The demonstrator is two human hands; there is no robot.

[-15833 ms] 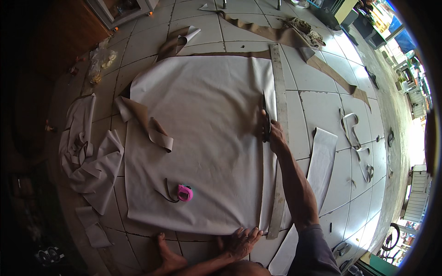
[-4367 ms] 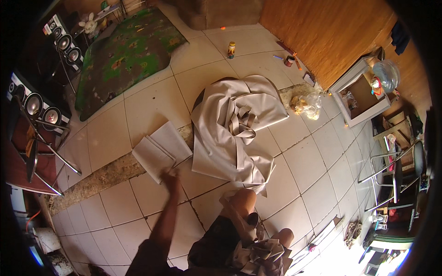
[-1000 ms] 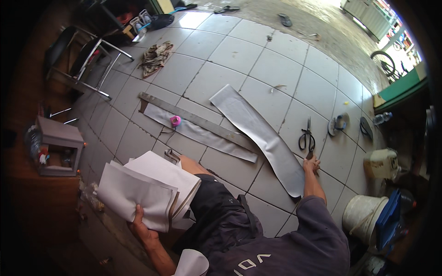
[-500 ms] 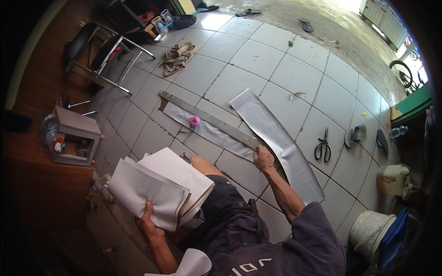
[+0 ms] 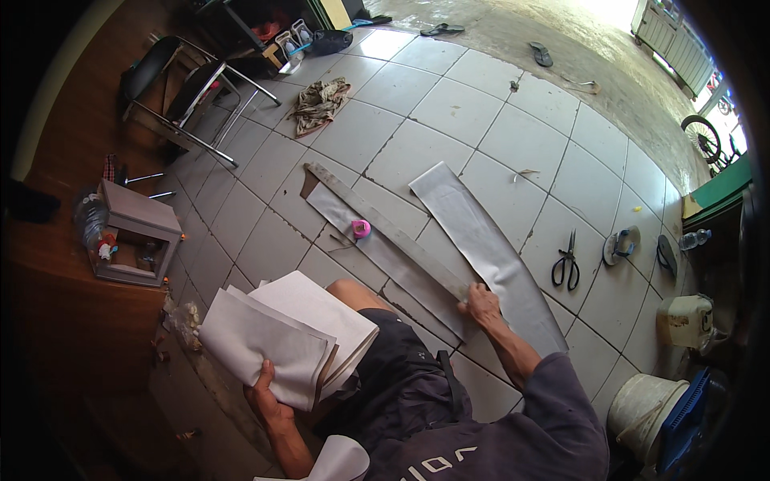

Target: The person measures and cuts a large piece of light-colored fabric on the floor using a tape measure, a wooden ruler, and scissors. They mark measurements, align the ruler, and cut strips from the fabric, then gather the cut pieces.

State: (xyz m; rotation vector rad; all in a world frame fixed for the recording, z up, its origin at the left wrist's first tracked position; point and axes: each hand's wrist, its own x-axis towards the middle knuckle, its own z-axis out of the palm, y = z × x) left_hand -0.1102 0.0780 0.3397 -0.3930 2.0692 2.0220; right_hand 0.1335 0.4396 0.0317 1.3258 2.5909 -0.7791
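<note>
My left hand (image 5: 269, 396) is closed round the edge of a folded bundle of pale grey sheet material (image 5: 269, 345), thumb on top, held over my lap at the lower left. With my right hand (image 5: 484, 306) I grip the near end of a long flat metal ruler (image 5: 393, 235), which slants away to the far left. Under and beside the ruler lies a narrow silver-grey strip (image 5: 401, 276) on the floor. A pink tape measure (image 5: 361, 229) sits on that strip. Right of the ruler lies a wider silver strip (image 5: 489, 244), its edge close to my right hand.
Black-handled scissors (image 5: 566, 264) and sandals (image 5: 622, 244) lie on the tiles at the right. A white bucket (image 5: 648, 409) and a jerrycan (image 5: 686, 321) stand at the lower right. A crumpled rag (image 5: 318, 106), a metal-legged chair (image 5: 188, 100) and a small wooden box-like stand (image 5: 140, 232) are at the left.
My right hand has drawn the ruler nearer and to the right; the narrow strip and tape measure have shifted the same way. My left hand still holds the bundle. The view has moved slightly.
</note>
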